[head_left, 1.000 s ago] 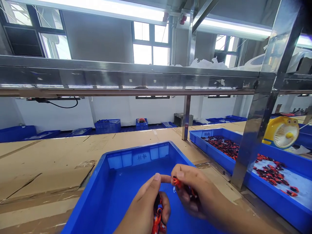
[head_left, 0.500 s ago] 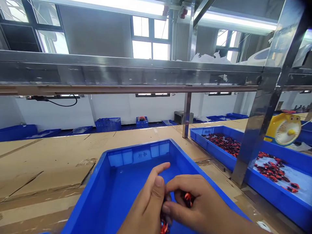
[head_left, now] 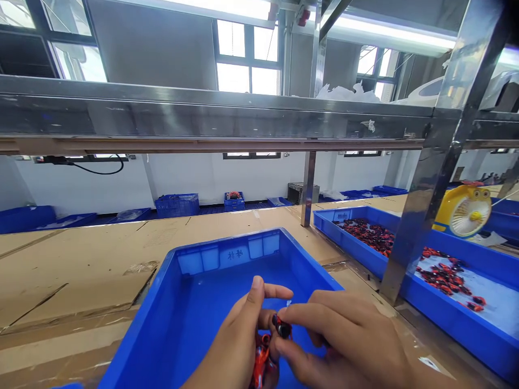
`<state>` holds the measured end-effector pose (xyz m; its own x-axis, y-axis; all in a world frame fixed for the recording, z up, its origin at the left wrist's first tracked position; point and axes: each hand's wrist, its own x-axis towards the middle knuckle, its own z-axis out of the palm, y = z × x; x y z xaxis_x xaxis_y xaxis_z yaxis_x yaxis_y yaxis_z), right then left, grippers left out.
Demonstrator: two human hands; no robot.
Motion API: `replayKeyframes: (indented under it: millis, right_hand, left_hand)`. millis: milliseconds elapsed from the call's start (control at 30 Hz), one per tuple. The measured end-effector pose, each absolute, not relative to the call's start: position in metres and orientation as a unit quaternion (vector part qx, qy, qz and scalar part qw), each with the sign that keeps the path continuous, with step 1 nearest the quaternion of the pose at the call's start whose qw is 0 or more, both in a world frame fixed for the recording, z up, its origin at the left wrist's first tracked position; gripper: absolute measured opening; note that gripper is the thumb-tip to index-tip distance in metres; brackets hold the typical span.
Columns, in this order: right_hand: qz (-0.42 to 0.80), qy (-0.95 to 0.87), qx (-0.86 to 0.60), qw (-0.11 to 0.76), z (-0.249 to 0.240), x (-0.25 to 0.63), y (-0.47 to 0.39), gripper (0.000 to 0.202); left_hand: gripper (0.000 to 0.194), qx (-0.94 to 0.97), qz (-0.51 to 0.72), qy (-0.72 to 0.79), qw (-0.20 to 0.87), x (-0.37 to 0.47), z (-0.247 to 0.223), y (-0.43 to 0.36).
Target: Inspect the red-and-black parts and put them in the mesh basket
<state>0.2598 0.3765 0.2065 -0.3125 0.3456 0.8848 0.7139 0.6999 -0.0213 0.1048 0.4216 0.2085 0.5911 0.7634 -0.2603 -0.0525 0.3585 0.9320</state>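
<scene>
My left hand (head_left: 233,343) is cupped over the blue tray, its fingers curled round several small glossy red-and-black pieces (head_left: 260,361). Between the fingertips of my right hand (head_left: 352,337) is a small black-and-red piece (head_left: 283,328) with a round black end towards me. It touches or nearly touches the left fingers. A tiny pale bit (head_left: 288,303) shows by the right index fingertip. The kind of these pieces is too small to make out. Beneath both hands lies the deep blue tray (head_left: 229,244), its visible floor bare.
To the right, a long blue tray (head_left: 344,249) holds many red-and-black pieces. A metal post (head_left: 421,208) rises in front of it, beside a yellow fan (head_left: 466,210). Cardboard (head_left: 81,265) covers the table. A metal shelf beam (head_left: 203,116) crosses above. Blue crates (head_left: 177,205) stand behind.
My right hand has shifted right and slightly away from the left, and a black-and-red piece now shows at its fingertips. More red pieces show in my left hand, its thumb now raised.
</scene>
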Motion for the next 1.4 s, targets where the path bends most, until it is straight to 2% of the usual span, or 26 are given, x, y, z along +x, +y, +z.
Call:
replayKeyframes:
  millis: [67, 133, 233, 267, 333, 433, 533, 633, 733, 1000, 1167, 1267, 1333, 1400]
  right_hand:
    - [-0.105, -0.792, -0.348, 0.49, 0.206, 0.26, 0.378, 0.016]
    - [0.102, -0.766, -0.38, 0.508, 0.204, 0.262, 0.38, 0.006]
    - [0.507, -0.587, -0.354, 0.522, 0.202, 0.267, 0.388, 0.024]
    - [0.598, -0.518, -0.334, 0.512, 0.202, 0.269, 0.392, 0.03]
    - [0.684, -0.427, -0.33, 0.491, 0.201, 0.271, 0.398, 0.034]
    - [0.627, -0.468, -0.404, 0.474, 0.197, 0.268, 0.403, 0.03]
    - [0.425, -0.637, -0.464, 0.446, 0.19, 0.26, 0.401, 0.024]
    - [0.273, -0.747, -0.45, 0.406, 0.185, 0.254, 0.395, 0.033]
    - [0.173, -0.79, -0.414, 0.419, 0.185, 0.252, 0.39, 0.028]
    - [-0.05, -0.805, -0.339, 0.483, 0.193, 0.248, 0.381, 0.014]
    - [-0.085, -0.793, -0.353, 0.49, 0.19, 0.247, 0.382, 0.017]
    - [-0.066, -0.786, -0.356, 0.5, 0.188, 0.246, 0.382, 0.023]
    - [0.014, -0.773, -0.377, 0.51, 0.191, 0.246, 0.382, 0.024]
    - [0.192, -0.723, -0.413, 0.519, 0.195, 0.25, 0.382, 0.018]
  left_hand:
    - [0.064, 0.494, 0.273, 0.365, 0.741, 0.105, 0.204, 0.426]
    - [0.064, 0.493, 0.278, 0.368, 0.738, 0.105, 0.199, 0.431]
    - [0.066, 0.489, 0.283, 0.376, 0.734, 0.107, 0.193, 0.439]
    - [0.066, 0.485, 0.283, 0.385, 0.732, 0.108, 0.191, 0.441]
    - [0.067, 0.481, 0.291, 0.409, 0.719, 0.109, 0.188, 0.446]
    - [0.072, 0.49, 0.305, 0.426, 0.697, 0.111, 0.184, 0.448]
    - [0.078, 0.496, 0.329, 0.429, 0.68, 0.111, 0.181, 0.443]
    - [0.076, 0.52, 0.383, 0.415, 0.641, 0.109, 0.183, 0.433]
    - [0.072, 0.539, 0.427, 0.386, 0.615, 0.108, 0.185, 0.426]
    - [0.065, 0.462, 0.366, 0.366, 0.72, 0.111, 0.187, 0.434]
    - [0.039, 0.419, 0.308, 0.357, 0.776, 0.11, 0.181, 0.439]
    - [0.04, 0.39, 0.279, 0.342, 0.808, 0.109, 0.177, 0.439]
    - [0.036, 0.387, 0.262, 0.336, 0.818, 0.109, 0.177, 0.437]
    - [0.022, 0.395, 0.256, 0.333, 0.817, 0.109, 0.178, 0.437]
